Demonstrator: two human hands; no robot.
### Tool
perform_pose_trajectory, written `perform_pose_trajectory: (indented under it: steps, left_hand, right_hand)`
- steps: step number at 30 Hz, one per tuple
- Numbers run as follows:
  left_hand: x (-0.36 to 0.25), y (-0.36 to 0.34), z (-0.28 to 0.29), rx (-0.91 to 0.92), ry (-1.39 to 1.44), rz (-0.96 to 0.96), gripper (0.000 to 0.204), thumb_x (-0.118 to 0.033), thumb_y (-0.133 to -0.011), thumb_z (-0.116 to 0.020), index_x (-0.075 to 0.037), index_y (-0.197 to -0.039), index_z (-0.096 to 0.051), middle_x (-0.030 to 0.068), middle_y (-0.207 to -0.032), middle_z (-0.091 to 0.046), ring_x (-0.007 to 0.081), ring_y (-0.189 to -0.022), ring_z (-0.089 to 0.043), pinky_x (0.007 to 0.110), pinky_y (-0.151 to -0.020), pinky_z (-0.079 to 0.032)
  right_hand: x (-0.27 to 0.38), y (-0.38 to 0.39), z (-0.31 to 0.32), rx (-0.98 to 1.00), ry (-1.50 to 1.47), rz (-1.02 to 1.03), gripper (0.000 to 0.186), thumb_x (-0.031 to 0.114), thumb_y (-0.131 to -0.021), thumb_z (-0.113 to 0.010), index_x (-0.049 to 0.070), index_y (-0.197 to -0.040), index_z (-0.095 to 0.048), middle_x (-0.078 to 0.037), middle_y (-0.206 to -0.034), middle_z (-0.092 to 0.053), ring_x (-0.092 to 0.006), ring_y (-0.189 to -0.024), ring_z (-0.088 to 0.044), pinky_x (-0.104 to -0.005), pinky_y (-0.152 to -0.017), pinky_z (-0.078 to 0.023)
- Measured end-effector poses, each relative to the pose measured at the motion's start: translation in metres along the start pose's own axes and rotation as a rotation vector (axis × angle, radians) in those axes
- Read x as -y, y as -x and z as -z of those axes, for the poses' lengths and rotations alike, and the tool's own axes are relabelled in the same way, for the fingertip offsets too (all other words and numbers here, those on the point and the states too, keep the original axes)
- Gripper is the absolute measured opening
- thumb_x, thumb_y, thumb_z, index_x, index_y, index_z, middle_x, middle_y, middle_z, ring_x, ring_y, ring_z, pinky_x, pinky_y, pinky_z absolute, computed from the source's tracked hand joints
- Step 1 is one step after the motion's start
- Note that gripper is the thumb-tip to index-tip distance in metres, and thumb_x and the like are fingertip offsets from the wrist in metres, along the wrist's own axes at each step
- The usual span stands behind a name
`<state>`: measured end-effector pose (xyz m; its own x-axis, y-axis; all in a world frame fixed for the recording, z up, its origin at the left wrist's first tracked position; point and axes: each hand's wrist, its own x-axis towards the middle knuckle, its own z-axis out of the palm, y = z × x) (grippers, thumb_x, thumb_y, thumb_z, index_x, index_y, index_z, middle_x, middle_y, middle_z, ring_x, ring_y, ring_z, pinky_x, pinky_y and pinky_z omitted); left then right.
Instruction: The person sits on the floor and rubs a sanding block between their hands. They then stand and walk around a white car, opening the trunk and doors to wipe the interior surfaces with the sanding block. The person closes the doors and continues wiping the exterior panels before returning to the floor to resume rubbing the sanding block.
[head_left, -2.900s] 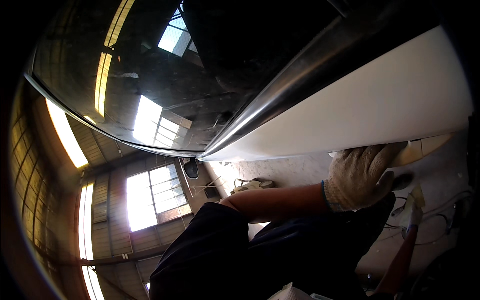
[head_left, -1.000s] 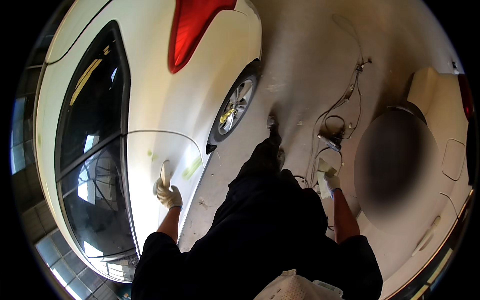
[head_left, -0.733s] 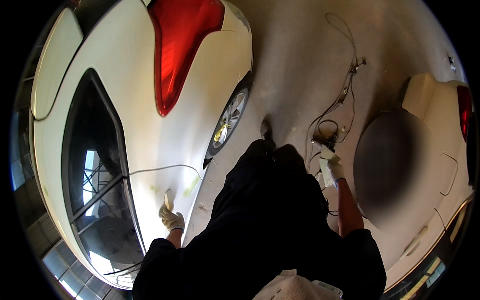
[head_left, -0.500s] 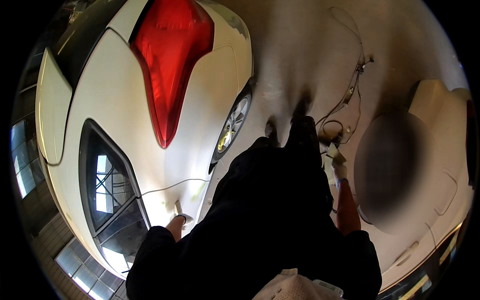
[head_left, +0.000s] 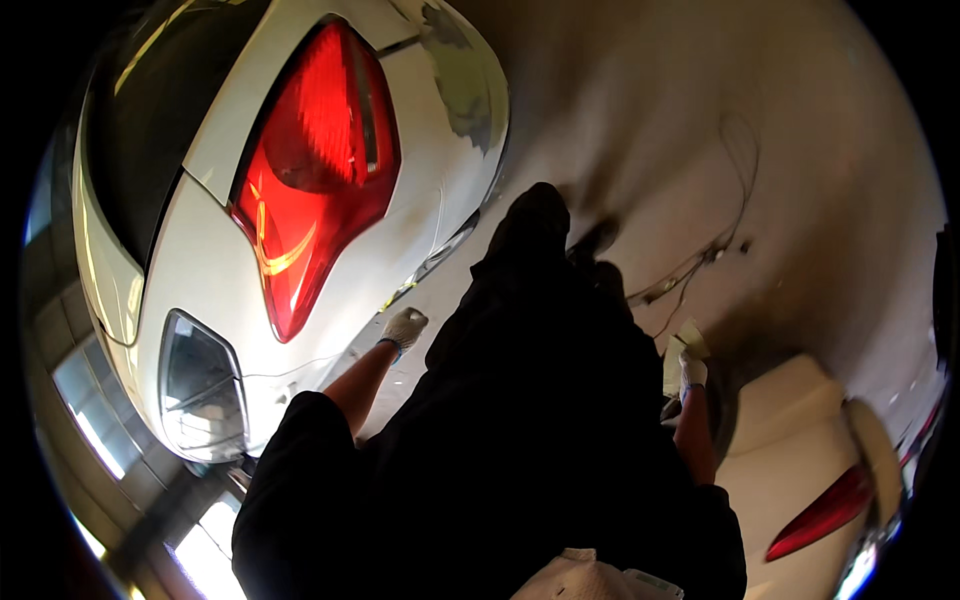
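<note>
My left hand, in a pale work glove, hangs beside the rear side of a white car, apart from the bodywork. Its fingers are curled in, and nothing shows between them. The car's large red tail light lies ahead of that hand. On the other side of my dark-clothed legs, my right hand, gloved too, is closed on pale, flat sheets that stick out past its fingers. What the sheets are made of is too small to tell.
A second light-coloured car with a red tail light stands at the right. Thin cables trail over the floor ahead and to the right. A grey-green patch marks the white car's rear corner.
My left hand has come away from the white car's side. Both cars have shifted in view, with more of the white car's rear showing. The sheets stay in my right hand.
</note>
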<state>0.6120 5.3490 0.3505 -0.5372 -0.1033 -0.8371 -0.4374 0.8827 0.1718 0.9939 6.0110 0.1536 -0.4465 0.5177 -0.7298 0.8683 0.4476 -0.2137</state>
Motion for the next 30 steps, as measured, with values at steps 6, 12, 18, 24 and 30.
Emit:
perform_pose_trajectory:
  steps: [6, 12, 18, 24, 30]
  left_hand:
    - [-0.105, -0.029, -0.059, 0.141, 0.083, 0.129, 0.043, -0.044, -0.084, -0.064, -0.01, -0.111, -0.071, 0.0238, -0.11, -0.072, 0.0375, -0.11, -0.067, 0.043, -0.096, -0.051]
    - [-0.265, -0.092, -0.053, -0.029, 0.388, 0.105, 0.046, -0.046, -0.085, -0.062, -0.011, -0.114, -0.071, 0.0227, -0.104, -0.073, 0.0373, -0.102, -0.069, 0.043, -0.092, -0.052]
    - [-0.389, -0.104, -0.004, -0.264, 0.634, 0.145, 0.04, -0.04, -0.089, -0.062, -0.007, -0.109, -0.071, 0.0131, -0.094, -0.073, 0.0247, -0.089, -0.069, 0.037, -0.083, -0.054]
    - [-0.483, -0.104, -0.043, -0.466, 0.845, 0.3, 0.037, -0.035, -0.088, -0.062, -0.004, -0.106, -0.071, 0.0136, -0.096, -0.073, 0.0277, -0.09, -0.069, 0.039, -0.083, -0.054]
    - [-0.611, -0.065, -0.096, -0.062, 0.684, 0.409, 0.049, -0.041, -0.082, -0.061, -0.005, -0.114, -0.072, 0.021, -0.114, -0.072, 0.0354, -0.113, -0.066, 0.042, -0.098, -0.05]
  right_hand:
    - [0.174, -0.2, 0.23, -0.111, -0.011, 0.206, 0.054, 0.046, -0.094, -0.064, -0.004, -0.113, -0.07, -0.025, -0.108, -0.072, -0.0387, -0.104, -0.068, -0.0437, -0.091, -0.051]
    - [0.351, -0.342, 0.381, -0.011, 0.251, 0.366, 0.052, 0.035, -0.093, -0.066, -0.002, -0.13, -0.061, -0.019, -0.133, -0.063, -0.0307, -0.122, -0.061, -0.0393, -0.1, -0.046]
    - [0.51, -0.424, 0.465, 0.153, -0.176, 0.344, 0.054, 0.026, -0.093, -0.067, -0.002, -0.137, -0.056, -0.014, -0.135, -0.062, -0.0282, -0.121, -0.059, -0.0387, -0.101, -0.045]
    - [0.563, -0.58, 0.561, 0.218, 0.073, 0.57, 0.055, 0.028, -0.091, -0.066, -0.003, -0.136, -0.057, -0.016, -0.129, -0.065, -0.0268, -0.114, -0.062, -0.0383, -0.095, -0.048]
    - [0.694, -0.659, 0.631, 0.117, 0.711, 0.811, 0.055, 0.043, -0.089, -0.066, -0.007, -0.114, -0.068, -0.023, -0.103, -0.074, -0.0376, -0.097, -0.07, -0.0458, -0.083, -0.052]
